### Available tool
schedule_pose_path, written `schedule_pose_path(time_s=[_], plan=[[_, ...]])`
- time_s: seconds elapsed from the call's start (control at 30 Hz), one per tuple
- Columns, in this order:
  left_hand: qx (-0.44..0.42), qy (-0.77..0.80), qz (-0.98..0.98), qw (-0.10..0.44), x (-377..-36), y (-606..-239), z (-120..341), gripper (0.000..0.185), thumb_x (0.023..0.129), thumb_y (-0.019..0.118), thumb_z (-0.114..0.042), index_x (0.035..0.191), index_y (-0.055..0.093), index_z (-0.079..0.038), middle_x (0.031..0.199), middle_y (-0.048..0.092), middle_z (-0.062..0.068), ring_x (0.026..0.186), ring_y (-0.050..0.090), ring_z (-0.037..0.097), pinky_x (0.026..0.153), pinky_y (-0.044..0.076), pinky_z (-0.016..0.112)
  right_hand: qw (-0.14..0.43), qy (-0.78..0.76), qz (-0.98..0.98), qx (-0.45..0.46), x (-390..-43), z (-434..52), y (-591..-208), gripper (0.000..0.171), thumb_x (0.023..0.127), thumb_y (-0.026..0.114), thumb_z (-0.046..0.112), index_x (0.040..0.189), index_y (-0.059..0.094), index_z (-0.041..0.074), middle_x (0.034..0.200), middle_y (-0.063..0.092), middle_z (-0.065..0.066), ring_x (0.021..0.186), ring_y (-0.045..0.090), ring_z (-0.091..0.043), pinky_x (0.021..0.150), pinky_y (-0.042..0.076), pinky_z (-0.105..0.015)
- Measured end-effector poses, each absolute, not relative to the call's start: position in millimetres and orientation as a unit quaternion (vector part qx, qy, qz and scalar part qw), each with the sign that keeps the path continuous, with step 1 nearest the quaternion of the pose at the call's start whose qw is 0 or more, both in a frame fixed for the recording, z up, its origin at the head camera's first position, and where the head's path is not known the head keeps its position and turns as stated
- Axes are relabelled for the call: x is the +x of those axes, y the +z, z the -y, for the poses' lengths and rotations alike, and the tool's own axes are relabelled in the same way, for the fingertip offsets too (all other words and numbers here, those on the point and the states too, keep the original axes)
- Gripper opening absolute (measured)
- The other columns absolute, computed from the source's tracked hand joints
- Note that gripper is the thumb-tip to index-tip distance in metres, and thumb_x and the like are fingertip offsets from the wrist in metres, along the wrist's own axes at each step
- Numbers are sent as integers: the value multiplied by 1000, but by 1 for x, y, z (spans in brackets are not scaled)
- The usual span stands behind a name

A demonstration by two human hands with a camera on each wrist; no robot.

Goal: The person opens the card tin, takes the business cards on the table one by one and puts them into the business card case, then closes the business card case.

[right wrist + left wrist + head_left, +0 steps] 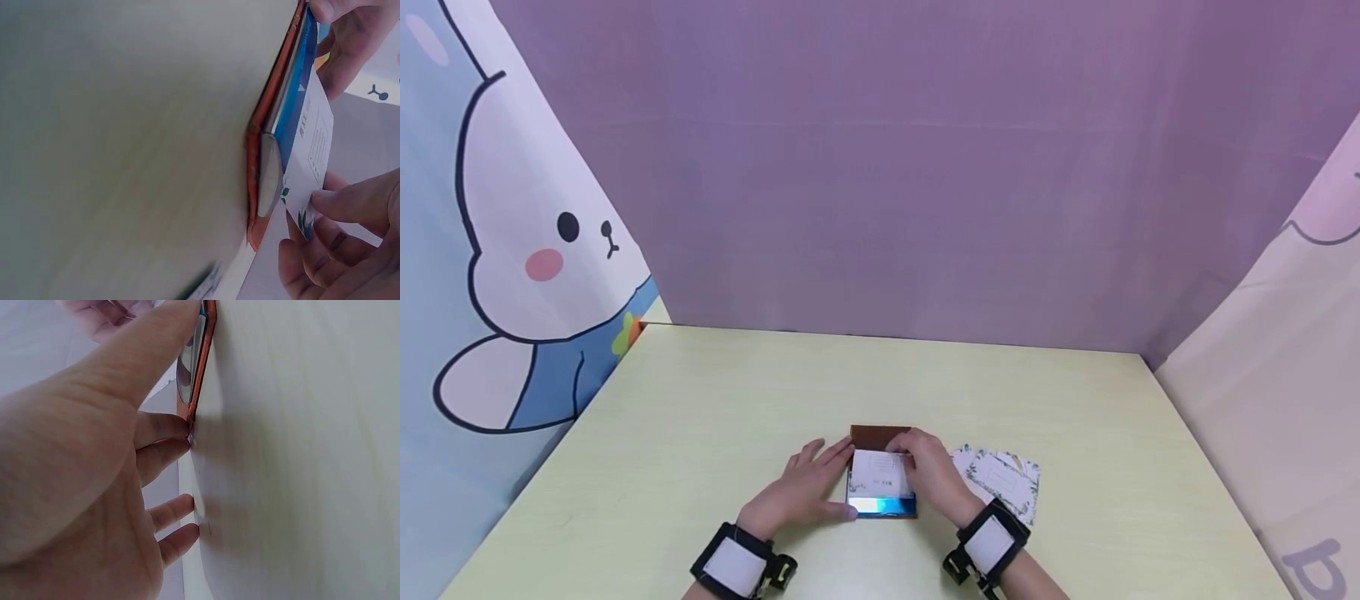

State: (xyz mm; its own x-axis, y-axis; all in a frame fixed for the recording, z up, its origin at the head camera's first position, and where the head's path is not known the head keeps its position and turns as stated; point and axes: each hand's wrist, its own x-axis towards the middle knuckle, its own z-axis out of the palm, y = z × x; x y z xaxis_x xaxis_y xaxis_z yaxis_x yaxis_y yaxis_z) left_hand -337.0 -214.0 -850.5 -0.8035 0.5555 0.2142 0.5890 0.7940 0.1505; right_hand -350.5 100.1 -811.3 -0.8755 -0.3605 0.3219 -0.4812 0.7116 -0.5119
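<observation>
1. Nearest the head camera are the strapped wrist units, one on the left wrist (735, 564) and one on the right wrist (990, 542).
2. The white leaf-bordered card (880, 473) lies over the card case (883, 507), low in the middle of the head view. Whether it is fully seated cannot be told.
3. The case shows a blue, mirror-like front band, and its brown flap (872, 437) is folded back on the far side.
4. The right hand (934, 471) pinches the card at its right side, thumb against fingers. Too hard a squeeze there could bend the corner; tilting the card could catch its edge on the shell's rim.
5. The left hand (801, 490) is spread with fingers extended, fingertips touching the case's far left corner and thumb at the near one. If that bracing slackened, a push from the right could slide or turn the case.
6. More leaf-printed cards (1000, 481) lie overlapping beside the right wrist; a brush of the forearm could scatter them.
7. Beneath is the pale table (850, 383); behind it hangs a purple curtain (880, 183), with a rabbit-print cloth (542, 200) to the left.
</observation>
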Motion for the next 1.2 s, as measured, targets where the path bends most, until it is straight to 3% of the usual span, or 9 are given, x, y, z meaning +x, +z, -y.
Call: schedule_pose_path(time_s=[0.23, 0.6, 1.03, 1.2], plan=[[-305, -119, 942, 74, -333, -843, 215, 118, 51, 53, -86, 146, 5, -36, 154, -2, -16, 140, -18, 24, 98, 8, 73, 76, 300, 918, 247, -344, -99, -812, 42, 79, 69, 10, 99, 59, 46, 102, 49, 21, 91, 50, -6, 73, 52, -31], [-305, -106, 943, 75, -332, -839, 212, 118, 50, 47, -89, 146, 5, -36, 154, -2, -16, 140, -18, 23, 99, 10, 71, 51, 252, 930, 261, -338, -98, -810, 47, 77, 72, 13, 99, 53, 50, 96, 48, 23, 86, 46, -1, 70, 46, -22], [-301, -94, 947, 64, -332, -836, 209, 118, 51, 48, -88, 146, 3, -36, 154, -5, -16, 139, -20, 24, 99, 8, 72, 51, 252, 932, 254, -331, -97, -807, 40, 77, 72, 18, 94, 53, 50, 92, 48, 23, 86, 43, -4, 73, 49, -34], [-299, -95, 948, 62, -332, -836, 208, 117, 50, 47, -89, 146, 3, -37, 154, -5, -17, 139, -20, 24, 99, 4, 72, 41, 258, 934, 243, -325, -97, -801, 40, 78, 72, 18, 94, 54, 51, 94, 47, 21, 90, 46, -12, 75, 48, -34]])
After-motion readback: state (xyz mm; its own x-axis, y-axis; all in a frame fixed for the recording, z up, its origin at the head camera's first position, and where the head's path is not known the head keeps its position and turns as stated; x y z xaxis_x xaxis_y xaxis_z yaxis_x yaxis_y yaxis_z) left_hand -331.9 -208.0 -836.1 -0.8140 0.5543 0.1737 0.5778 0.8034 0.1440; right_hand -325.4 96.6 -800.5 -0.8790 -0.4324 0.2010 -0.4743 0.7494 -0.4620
